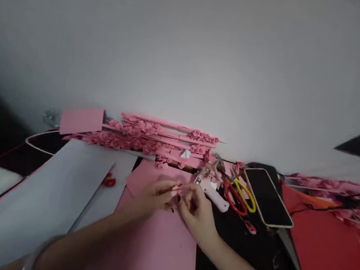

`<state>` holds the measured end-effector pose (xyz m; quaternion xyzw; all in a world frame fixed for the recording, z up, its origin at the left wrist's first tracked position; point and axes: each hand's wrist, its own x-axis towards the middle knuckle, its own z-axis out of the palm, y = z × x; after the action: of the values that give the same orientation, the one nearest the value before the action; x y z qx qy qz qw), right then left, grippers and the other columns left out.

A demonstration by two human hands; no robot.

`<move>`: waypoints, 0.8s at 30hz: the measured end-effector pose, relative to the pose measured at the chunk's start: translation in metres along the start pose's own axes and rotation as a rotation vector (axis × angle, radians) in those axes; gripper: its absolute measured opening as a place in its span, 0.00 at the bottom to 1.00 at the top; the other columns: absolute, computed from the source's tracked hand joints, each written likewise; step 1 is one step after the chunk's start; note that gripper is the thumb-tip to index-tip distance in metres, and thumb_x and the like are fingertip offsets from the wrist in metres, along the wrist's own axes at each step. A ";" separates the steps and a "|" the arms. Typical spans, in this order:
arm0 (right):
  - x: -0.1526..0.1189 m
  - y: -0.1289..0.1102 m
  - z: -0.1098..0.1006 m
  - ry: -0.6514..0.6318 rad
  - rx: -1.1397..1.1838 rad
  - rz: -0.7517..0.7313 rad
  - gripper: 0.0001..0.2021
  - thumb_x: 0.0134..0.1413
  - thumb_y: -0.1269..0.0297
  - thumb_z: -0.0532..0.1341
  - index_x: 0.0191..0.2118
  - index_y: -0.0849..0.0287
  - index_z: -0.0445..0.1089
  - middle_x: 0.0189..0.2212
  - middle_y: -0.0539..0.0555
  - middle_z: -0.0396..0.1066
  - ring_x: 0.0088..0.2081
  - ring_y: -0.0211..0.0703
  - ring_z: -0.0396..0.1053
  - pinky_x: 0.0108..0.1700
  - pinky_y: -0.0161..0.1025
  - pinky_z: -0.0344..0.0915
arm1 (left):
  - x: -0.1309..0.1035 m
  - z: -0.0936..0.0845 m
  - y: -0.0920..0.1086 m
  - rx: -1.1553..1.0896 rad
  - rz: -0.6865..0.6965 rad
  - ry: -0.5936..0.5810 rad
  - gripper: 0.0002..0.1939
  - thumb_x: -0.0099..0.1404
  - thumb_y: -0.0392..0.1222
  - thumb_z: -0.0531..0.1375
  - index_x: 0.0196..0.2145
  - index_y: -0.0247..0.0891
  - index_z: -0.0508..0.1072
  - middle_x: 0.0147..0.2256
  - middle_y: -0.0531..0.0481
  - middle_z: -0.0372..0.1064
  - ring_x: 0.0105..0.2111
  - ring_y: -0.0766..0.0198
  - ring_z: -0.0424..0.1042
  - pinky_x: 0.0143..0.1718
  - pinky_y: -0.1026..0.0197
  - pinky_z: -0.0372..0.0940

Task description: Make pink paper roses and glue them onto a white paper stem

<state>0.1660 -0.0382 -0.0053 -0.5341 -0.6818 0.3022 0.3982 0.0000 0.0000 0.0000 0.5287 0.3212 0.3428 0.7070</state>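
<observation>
My left hand [153, 198] is closed in a pinch on a small folded pink paper flower [176, 190], held over the pink paper sheet [160, 250]. From the other side my right hand [198, 210] meets it, fingers curled and pinching at the flower's right edge. Fingertips cover part of the flower, so its exact shape is hard to make out. Just right of my right hand lies a pale glue gun [214, 194]. Beyond the hands, several small pink paper roses [181, 166] rest along the sheet's back edge.
Stems with pink paper flowers [141, 130] are piled along the wall. Red-handled pliers [236, 200], yellow-handled pliers [245, 195] and a phone [268, 197] lie at right, beside red paper [326, 247]. White sheets [64, 182] with red scissors [109, 181] lie at left.
</observation>
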 end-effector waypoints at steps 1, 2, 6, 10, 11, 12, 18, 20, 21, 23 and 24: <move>0.001 0.000 0.000 0.000 0.003 0.003 0.10 0.52 0.73 0.55 0.41 0.60 0.61 0.20 0.42 0.53 0.21 0.34 0.55 0.25 0.31 0.52 | 0.000 0.001 0.000 -0.005 -0.006 0.005 0.12 0.60 0.46 0.60 0.36 0.35 0.72 0.27 0.52 0.68 0.27 0.68 0.67 0.31 0.64 0.61; 0.001 -0.001 0.001 0.001 0.006 0.006 0.09 0.51 0.73 0.55 0.41 0.60 0.61 0.20 0.42 0.53 0.21 0.34 0.55 0.25 0.31 0.52 | -0.001 0.002 0.000 -0.011 -0.013 0.010 0.12 0.59 0.46 0.60 0.37 0.35 0.73 0.27 0.52 0.68 0.27 0.67 0.67 0.31 0.64 0.61; 0.002 -0.001 0.002 0.004 0.020 0.012 0.08 0.52 0.73 0.55 0.39 0.59 0.61 0.19 0.41 0.52 0.21 0.34 0.54 0.25 0.31 0.53 | 0.000 0.003 -0.002 -0.046 -0.067 0.029 0.17 0.58 0.47 0.62 0.43 0.36 0.72 0.28 0.52 0.69 0.28 0.66 0.69 0.32 0.63 0.63; 0.001 0.002 0.002 0.008 0.017 -0.006 0.04 0.53 0.72 0.55 0.36 0.58 0.61 0.19 0.41 0.51 0.21 0.34 0.53 0.25 0.31 0.52 | 0.001 0.001 -0.006 -0.047 -0.106 0.033 0.20 0.57 0.49 0.63 0.46 0.37 0.71 0.30 0.51 0.71 0.28 0.65 0.71 0.32 0.61 0.65; 0.001 0.002 0.002 0.006 0.016 -0.008 0.04 0.53 0.71 0.55 0.36 0.58 0.61 0.19 0.41 0.51 0.21 0.34 0.53 0.25 0.31 0.52 | 0.001 0.000 -0.007 -0.048 -0.104 0.032 0.20 0.57 0.49 0.63 0.45 0.37 0.70 0.30 0.51 0.71 0.28 0.66 0.71 0.32 0.61 0.65; 0.001 0.003 0.002 0.004 0.017 -0.008 0.04 0.53 0.72 0.55 0.36 0.58 0.61 0.19 0.41 0.50 0.21 0.34 0.52 0.25 0.31 0.52 | 0.001 0.000 -0.007 -0.050 -0.103 0.030 0.21 0.57 0.49 0.63 0.45 0.36 0.70 0.30 0.51 0.71 0.28 0.66 0.71 0.32 0.61 0.65; 0.002 0.003 0.002 0.006 0.030 0.002 0.02 0.54 0.71 0.55 0.35 0.58 0.60 0.18 0.41 0.49 0.20 0.34 0.51 0.24 0.31 0.51 | 0.001 0.003 -0.006 -0.062 -0.109 0.055 0.20 0.55 0.47 0.64 0.43 0.36 0.70 0.29 0.52 0.71 0.25 0.67 0.71 0.31 0.62 0.66; 0.002 0.003 0.002 0.005 0.035 0.005 0.02 0.54 0.71 0.55 0.34 0.58 0.61 0.19 0.41 0.50 0.20 0.34 0.52 0.24 0.31 0.51 | 0.001 0.004 -0.005 -0.062 -0.113 0.062 0.19 0.54 0.47 0.65 0.42 0.36 0.70 0.29 0.52 0.71 0.25 0.68 0.70 0.31 0.62 0.66; 0.003 0.003 0.002 0.004 0.038 0.005 0.02 0.54 0.71 0.55 0.34 0.58 0.61 0.19 0.41 0.50 0.20 0.34 0.52 0.24 0.31 0.51 | 0.001 0.004 -0.005 -0.062 -0.115 0.062 0.19 0.54 0.47 0.65 0.41 0.36 0.70 0.28 0.52 0.71 0.25 0.68 0.70 0.31 0.63 0.66; 0.002 0.004 0.002 0.001 0.041 0.007 0.02 0.54 0.70 0.55 0.35 0.58 0.61 0.19 0.41 0.50 0.20 0.34 0.52 0.24 0.31 0.52 | 0.001 0.004 -0.004 -0.061 -0.116 0.065 0.19 0.54 0.47 0.65 0.41 0.36 0.70 0.28 0.53 0.71 0.25 0.68 0.70 0.31 0.63 0.66; 0.002 0.004 0.002 0.001 0.041 0.008 0.02 0.54 0.70 0.55 0.34 0.58 0.61 0.19 0.41 0.50 0.20 0.34 0.52 0.24 0.31 0.52 | 0.001 0.004 -0.003 -0.059 -0.117 0.066 0.19 0.54 0.47 0.65 0.41 0.36 0.70 0.28 0.52 0.71 0.25 0.68 0.70 0.31 0.63 0.66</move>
<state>0.1658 -0.0349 -0.0091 -0.5286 -0.6731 0.3175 0.4083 0.0046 -0.0017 -0.0023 0.4766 0.3644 0.3275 0.7299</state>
